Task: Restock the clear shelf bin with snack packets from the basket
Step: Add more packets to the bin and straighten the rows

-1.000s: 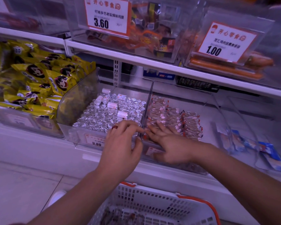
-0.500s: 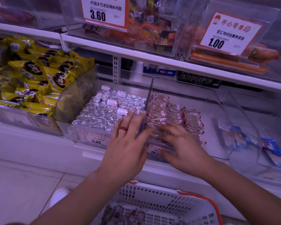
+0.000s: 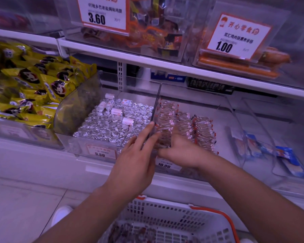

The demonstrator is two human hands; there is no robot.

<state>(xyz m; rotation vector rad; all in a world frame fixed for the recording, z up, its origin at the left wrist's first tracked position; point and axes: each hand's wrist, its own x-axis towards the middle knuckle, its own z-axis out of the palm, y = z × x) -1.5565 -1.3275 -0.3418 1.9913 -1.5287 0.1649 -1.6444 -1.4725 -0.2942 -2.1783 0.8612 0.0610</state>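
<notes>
The clear shelf bin holds rows of small clear snack packets with red and white print. My right hand lies flat on the front packets in the bin's left part, fingers spread. My left hand reaches forward with straight fingers, and its fingertips touch the bin's left wall beside the packets. Neither hand holds a packet. The white basket with an orange handle sits below my arms, with more packets in its bottom.
A bin of silver foil sweets stands directly left of the clear shelf bin. Yellow packets fill the far-left bin, blue packets lie in bins on the right. An upper shelf with price tags overhangs.
Both hands have moved forward from the bin's front edge into it. My left fingers have straightened along the bin's left wall, and my right hand has slid onto the front packets.
</notes>
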